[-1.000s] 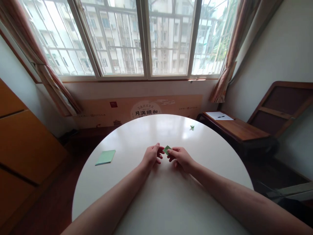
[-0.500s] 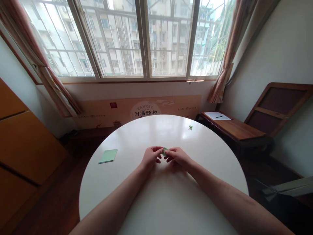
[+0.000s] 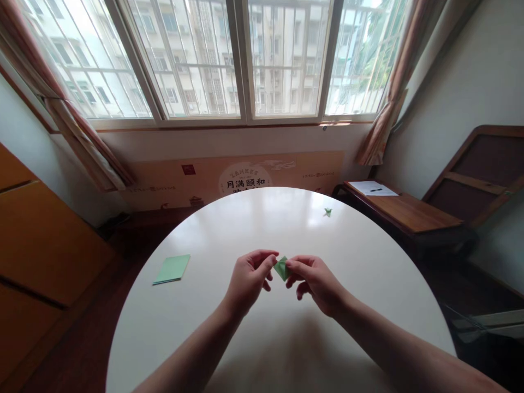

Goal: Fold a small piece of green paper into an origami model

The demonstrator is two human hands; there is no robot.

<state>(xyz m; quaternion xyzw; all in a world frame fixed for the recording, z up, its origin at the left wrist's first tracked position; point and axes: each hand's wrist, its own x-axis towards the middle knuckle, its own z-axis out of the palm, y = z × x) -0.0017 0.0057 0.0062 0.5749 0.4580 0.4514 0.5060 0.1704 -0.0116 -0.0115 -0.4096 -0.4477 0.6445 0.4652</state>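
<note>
A small piece of folded green paper point(image 3: 282, 268), shaped like a diamond, is held up over the white round table point(image 3: 262, 349). My right hand point(image 3: 313, 278) pinches its right side between thumb and forefinger, the other fingers curled below. At the paper's left corner is my left hand point(image 3: 254, 275), thumb and forefinger closed in on the edge; how firmly they grip is hard to see. A stack of light green square paper point(image 3: 172, 268) lies left of my hands. Farther back on the right sits a small folded green paper figure point(image 3: 327, 212).
Beyond the table's right edge stands a wooden bench point(image 3: 413, 210) bearing a white sheet point(image 3: 371, 188) with a dark pen. An orange cabinet point(image 3: 49, 234) is at the left. Behind the table are a printed panel point(image 3: 164, 180) and a barred window point(image 3: 282, 65).
The view has tilted down and come closer to the table. My hands have spread slightly apart, and more of the folded green paper shows between them.
</note>
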